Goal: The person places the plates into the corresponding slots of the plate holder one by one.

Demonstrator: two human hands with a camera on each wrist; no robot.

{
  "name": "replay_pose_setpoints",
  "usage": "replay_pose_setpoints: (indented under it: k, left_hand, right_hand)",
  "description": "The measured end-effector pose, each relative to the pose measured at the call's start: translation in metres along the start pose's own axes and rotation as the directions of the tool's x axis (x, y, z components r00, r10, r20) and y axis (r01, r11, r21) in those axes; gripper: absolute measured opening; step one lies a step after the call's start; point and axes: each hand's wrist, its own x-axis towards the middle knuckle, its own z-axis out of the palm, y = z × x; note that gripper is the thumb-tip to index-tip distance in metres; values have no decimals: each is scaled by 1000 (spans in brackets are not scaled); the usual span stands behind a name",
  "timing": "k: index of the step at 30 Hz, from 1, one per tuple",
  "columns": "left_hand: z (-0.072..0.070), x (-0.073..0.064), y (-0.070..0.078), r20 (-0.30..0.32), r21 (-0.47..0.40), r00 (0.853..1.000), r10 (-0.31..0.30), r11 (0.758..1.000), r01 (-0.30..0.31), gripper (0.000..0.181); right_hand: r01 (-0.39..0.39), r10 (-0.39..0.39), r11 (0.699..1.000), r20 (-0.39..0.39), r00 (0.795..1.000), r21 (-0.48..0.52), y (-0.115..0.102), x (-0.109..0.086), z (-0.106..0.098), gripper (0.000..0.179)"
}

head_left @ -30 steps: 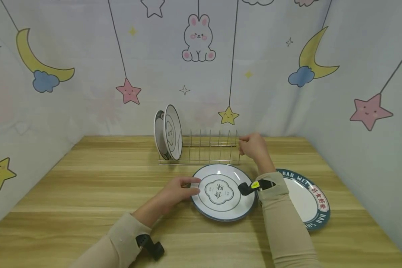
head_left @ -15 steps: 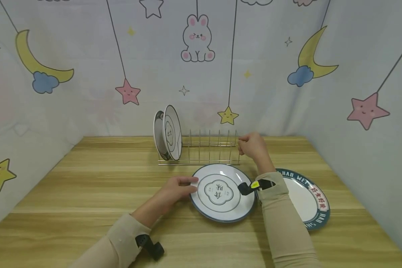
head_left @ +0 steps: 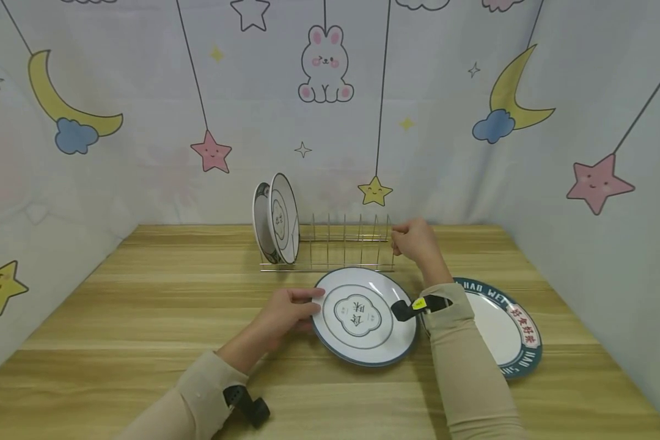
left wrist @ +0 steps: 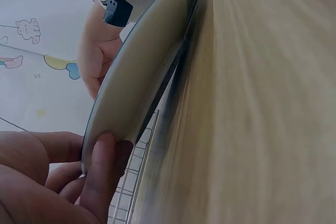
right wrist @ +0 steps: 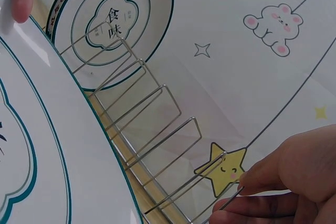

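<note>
- One round blue-rimmed plate is lying directly to the right of the left hand, its near-left rim between thumb and fingers.
- The left hand is pinching that rim, parted only by the plate's thickness; digits are pressing both the face and the underside.
- The plate is tilting, its edge at the left hand rising off the wooden table. Being round, it is showing no long axis.
- The wire dish rack is standing ahead and to the right of the left hand, its long axis running sideways, just beyond the plate's far edge.
- The right hand, fingers curled, is gripping the rack's right end wire. The left hand is the nearer one to the plate.
- Two plates are standing on edge at the rack's left end, ahead of the left hand; the nearer one is overlapping the other. Bare wires are running from there to the right hand.
- An oval green-rimmed platter is lying beyond the plate's right side, partly behind the right sleeve; whether they are touching is hidden.
- Open wood is stretching to the left of the left hand.
</note>
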Motion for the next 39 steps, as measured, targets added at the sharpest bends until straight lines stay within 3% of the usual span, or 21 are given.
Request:
replay_pose_setpoints:
  k: [9,16,27,39]
  left_hand:
    - [-1,-2,9,-103,91,990,97,992,-88,25]
    - [-2,-4,15,-87,45,989,121,992,-118,26]
    - [-12,-4,28,-88,115,985,151,983,-141,26]
    - [-24,-8,43,-109,96,975,193,978,-183,29]
  right_hand:
    - [-5,5,1000,-3,1000,11,0,0,-1,35]
    - [-20,20,1000,-2,1000,11,1,0,1,35]
    - [-27,27,1000,0,1000,-2,-1,0,-2,35]
    - [-45,45,999,4,999,-7,1,3,0,35]
